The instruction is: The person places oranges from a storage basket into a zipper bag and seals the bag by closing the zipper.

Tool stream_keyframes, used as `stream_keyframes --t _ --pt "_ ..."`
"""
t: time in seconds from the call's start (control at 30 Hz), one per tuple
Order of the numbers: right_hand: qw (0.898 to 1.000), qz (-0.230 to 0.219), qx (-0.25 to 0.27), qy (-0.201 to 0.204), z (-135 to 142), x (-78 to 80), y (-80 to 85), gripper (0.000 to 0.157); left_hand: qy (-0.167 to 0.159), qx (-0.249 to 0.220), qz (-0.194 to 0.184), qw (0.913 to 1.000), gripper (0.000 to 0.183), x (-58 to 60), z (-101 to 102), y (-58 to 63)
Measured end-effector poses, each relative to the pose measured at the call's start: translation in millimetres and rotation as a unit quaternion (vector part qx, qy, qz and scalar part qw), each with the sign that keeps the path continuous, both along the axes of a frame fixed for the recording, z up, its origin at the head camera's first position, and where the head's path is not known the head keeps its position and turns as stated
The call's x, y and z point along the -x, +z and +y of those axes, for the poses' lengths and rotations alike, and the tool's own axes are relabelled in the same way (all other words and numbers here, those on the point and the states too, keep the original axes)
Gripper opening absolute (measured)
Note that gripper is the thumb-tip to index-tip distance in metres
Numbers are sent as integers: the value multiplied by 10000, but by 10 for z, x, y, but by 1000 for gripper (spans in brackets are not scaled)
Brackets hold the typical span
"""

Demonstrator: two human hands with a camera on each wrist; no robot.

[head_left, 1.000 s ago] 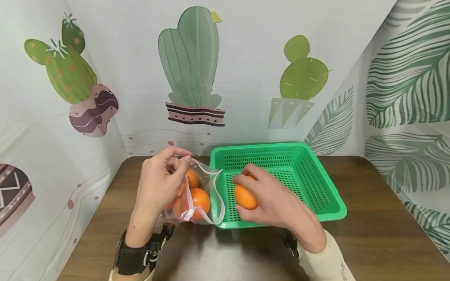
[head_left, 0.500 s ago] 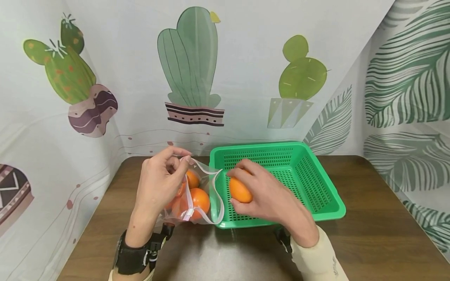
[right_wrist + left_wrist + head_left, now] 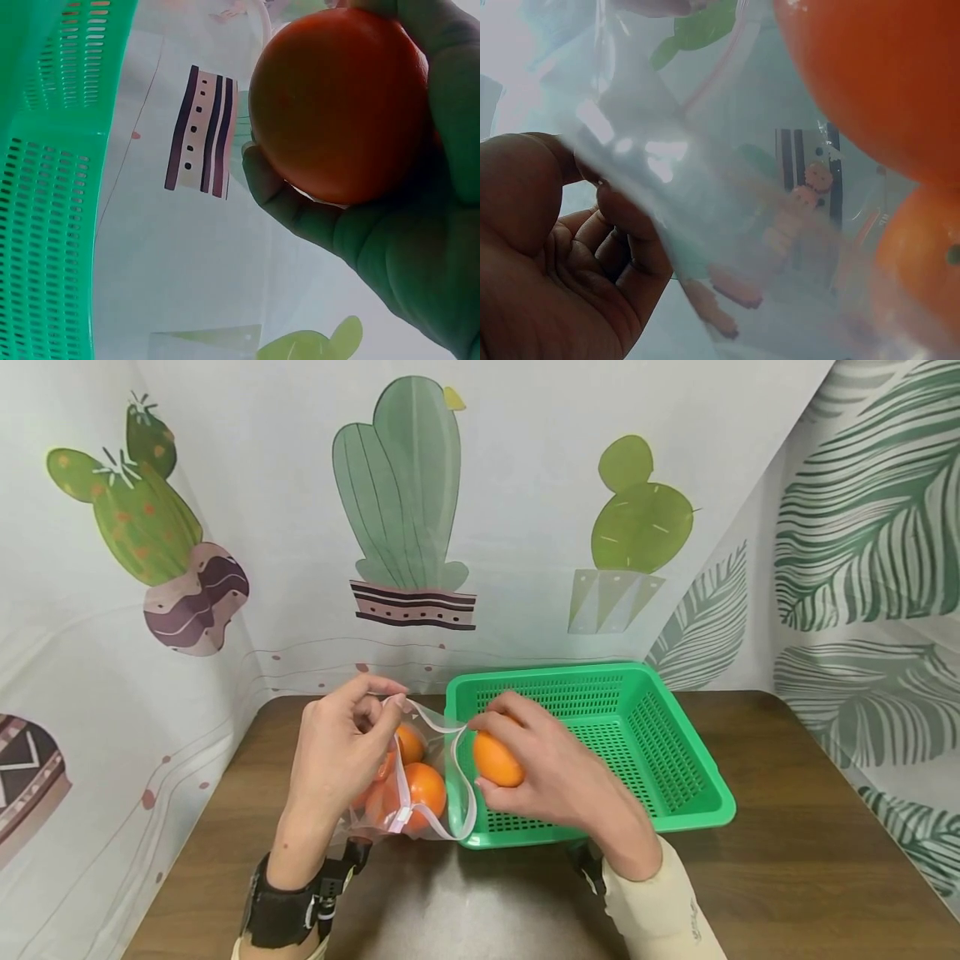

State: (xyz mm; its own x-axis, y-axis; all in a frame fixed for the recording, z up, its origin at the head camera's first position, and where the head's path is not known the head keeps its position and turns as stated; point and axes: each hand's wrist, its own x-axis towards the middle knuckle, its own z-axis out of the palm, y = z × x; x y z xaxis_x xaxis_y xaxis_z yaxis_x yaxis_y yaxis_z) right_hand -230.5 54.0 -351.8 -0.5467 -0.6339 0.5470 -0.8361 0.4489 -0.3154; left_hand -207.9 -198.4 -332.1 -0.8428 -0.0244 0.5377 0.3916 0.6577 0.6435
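Note:
My left hand (image 3: 341, 752) pinches the upper edge of a clear zip bag (image 3: 442, 735) between thumb and fingertips. Several oranges (image 3: 424, 789) lie inside the bag, partly behind the hand; in the left wrist view two oranges (image 3: 885, 75) show large beside the clear plastic. The bag's mouth, with its pale zip strip and slider, gapes toward the right. My right hand (image 3: 551, 768) grips a single orange (image 3: 497, 760) close by that mouth, over the left part of the green basket (image 3: 693, 777). In the right wrist view, fingers curl round this orange (image 3: 337, 105).
The green perforated basket has no other fruit showing in it, and its left rim sits right beside the bag. Both stand on a dark wooden table (image 3: 795, 860). A cactus-printed cloth (image 3: 525, 527) hangs behind the table.
My right hand has carried the orange leftward across the basket, up to the bag's mouth. The left hand stays put with its pinch on the bag.

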Motion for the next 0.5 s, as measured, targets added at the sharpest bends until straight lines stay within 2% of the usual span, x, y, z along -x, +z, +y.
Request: stream_keyframes --t 0.5 --pt "9996 57 64 286 -110 42 -18 46 46 43 -70 10000 11 3 -9 -7"
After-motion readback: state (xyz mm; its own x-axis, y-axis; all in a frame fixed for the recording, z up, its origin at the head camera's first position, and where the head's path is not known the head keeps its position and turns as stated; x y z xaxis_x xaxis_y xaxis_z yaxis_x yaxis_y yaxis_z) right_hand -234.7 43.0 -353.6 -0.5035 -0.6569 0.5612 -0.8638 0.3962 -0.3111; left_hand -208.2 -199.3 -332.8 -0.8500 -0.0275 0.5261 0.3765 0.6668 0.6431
